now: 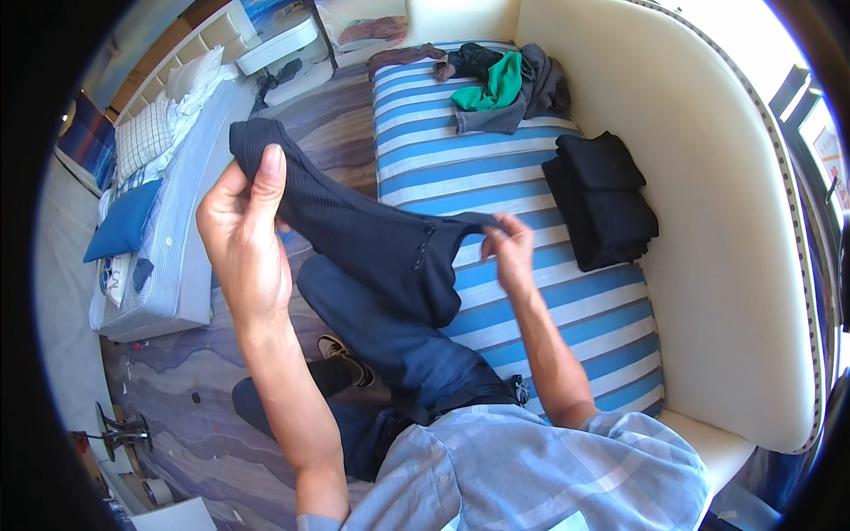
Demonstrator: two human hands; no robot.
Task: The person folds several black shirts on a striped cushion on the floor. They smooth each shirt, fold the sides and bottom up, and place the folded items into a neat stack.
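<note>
A black ribbed knit garment (358,229) with a short row of small buttons is stretched in the air between my two hands, above my legs. My left hand (249,212) pinches one end between thumb and fingers, raised on the left. At the other end, my right hand (508,249) grips a thin edge of the cloth over the striped sofa seat (425,159). To the right of that hand, a folded stack of black clothes (601,199) lies against the sofa's backrest.
Loose clothes lie at the sofa's far end, among them a green cloth (495,86) and grey trousers (544,93). The cream backrest (704,219) curves along the right. Across the patterned floor (179,398) stands a bed (179,265) with a blue pillow (125,222).
</note>
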